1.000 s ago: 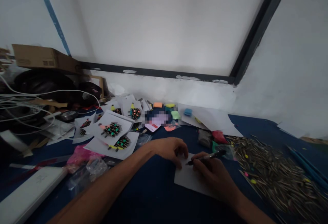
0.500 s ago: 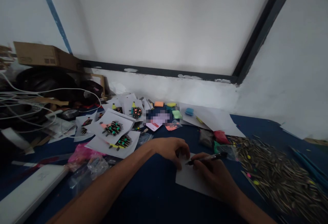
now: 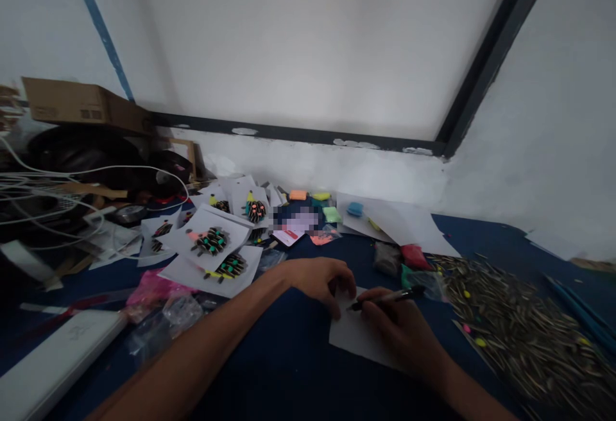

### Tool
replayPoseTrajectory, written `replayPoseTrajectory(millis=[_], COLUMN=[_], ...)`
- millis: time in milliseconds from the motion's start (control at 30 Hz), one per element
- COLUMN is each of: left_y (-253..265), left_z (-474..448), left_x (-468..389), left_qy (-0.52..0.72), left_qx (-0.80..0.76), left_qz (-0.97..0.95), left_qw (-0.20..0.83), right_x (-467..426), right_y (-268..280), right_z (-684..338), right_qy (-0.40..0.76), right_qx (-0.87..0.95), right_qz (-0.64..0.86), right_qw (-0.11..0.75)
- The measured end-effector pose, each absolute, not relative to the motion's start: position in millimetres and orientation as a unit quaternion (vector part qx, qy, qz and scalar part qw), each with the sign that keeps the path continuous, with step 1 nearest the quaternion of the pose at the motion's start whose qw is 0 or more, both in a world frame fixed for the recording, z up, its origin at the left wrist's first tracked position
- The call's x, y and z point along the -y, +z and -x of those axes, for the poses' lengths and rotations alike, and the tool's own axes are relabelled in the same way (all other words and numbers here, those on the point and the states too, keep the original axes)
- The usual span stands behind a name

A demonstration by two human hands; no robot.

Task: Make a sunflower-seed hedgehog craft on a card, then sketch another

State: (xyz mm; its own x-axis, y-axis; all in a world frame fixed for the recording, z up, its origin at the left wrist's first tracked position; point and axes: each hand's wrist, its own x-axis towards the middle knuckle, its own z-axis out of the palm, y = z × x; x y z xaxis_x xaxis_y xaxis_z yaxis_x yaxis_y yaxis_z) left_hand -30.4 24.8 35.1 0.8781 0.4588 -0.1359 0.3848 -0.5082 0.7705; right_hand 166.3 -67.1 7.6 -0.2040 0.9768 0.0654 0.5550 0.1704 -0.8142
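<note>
A small sheet of white paper (image 3: 353, 339) lies on the dark blue tabletop in front of me. My left hand (image 3: 317, 280) curls over its upper left edge, thumb and bent fingers holding it down. Between the fingers of my right hand (image 3: 399, 328) is a black marker (image 3: 397, 294), slanting down to the left. Its tip touches or hovers just above the paper; I cannot tell which. The right hand covers the sheet's right part.
White sheets with seed-covered figures (image 3: 212, 241) lie at left, near a white box (image 3: 62, 357) and plastic bags. Coloured clay packets (image 3: 387, 259) sit beyond my hands. A large heap of striped seeds (image 3: 524, 325) spreads at right. Behind is a phone (image 3: 289, 235).
Very little differs. The marker and right hand have shifted very slightly; the left hand keeps its place on the paper.
</note>
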Motion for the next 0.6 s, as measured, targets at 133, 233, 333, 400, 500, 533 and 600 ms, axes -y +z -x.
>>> replayPoseTrajectory(millis=[133,233,333,400,500,533,600], left_y=[35,35,34,34,33,33,32], left_z=[30,31,31,31,32,32,32], left_x=[-24,-24,-25,-25,-25,-26,-26], left_qy=[0.044,0.046,0.044,0.041,0.04,0.041,0.042], left_qx=[-0.243,-0.238,-0.24,-0.247,-0.244,-0.241,-0.237], left_qz=[-0.878,-0.878,-0.876,-0.872,-0.873,-0.874,-0.875], left_qw=[0.411,0.412,0.417,0.42,0.421,0.42,0.421], right_x=[67,69,70,70,69,69,69], right_y=[13,21,25,24,21,21,21], right_z=[-167,-166,-164,-164,-165,-166,-166], right_qy=[0.346,0.353,0.356,0.362,0.364,0.361,0.356], right_qx=[0.696,0.691,0.684,0.676,0.675,0.678,0.681], right_qz=[0.551,0.549,0.555,0.562,0.56,0.559,0.559], right_qw=[0.304,0.31,0.313,0.312,0.313,0.313,0.311])
